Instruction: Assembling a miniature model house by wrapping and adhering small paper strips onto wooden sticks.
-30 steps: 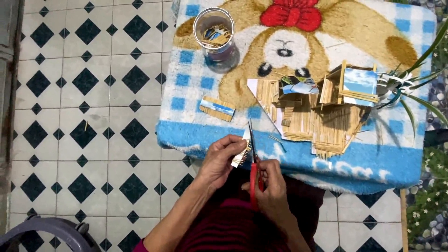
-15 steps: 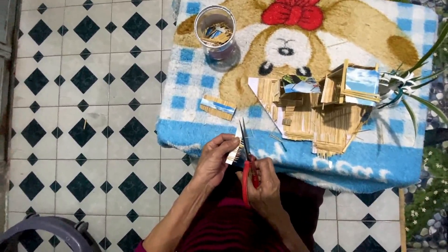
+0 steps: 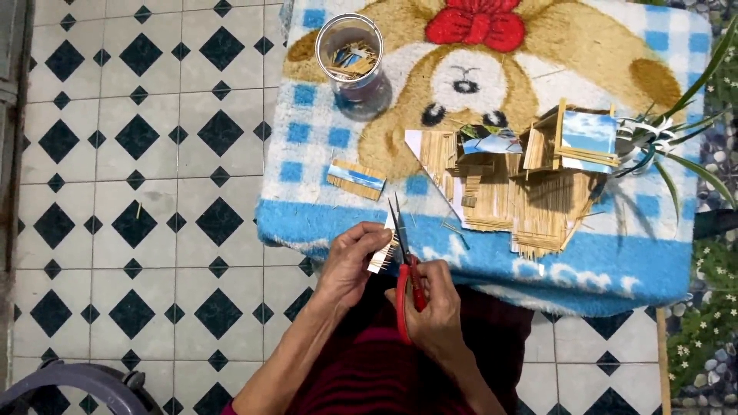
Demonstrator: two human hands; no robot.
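My left hand (image 3: 350, 263) pinches a small panel of thin wooden sticks (image 3: 382, 250) just in front of the blanket's near edge. My right hand (image 3: 436, 305) grips red-handled scissors (image 3: 404, 261), whose blades point away from me and lie against the stick panel. Both hands hover above my dark red lap. Beyond them on the blanket stands a small house model of sticks (image 3: 523, 180) with sky-blue picture panels.
A plush blanket with a bear picture (image 3: 492, 92) covers the low table. On it stand a glass jar of stick offcuts (image 3: 352, 58) and a small stick piece with blue paper (image 3: 355, 179). Black-and-white tiled floor lies left; plant leaves (image 3: 676, 146) and pebbles right.
Both hands have shifted slightly, and the scissors have turned a little against the stick panel. Nothing on the blanket has moved.
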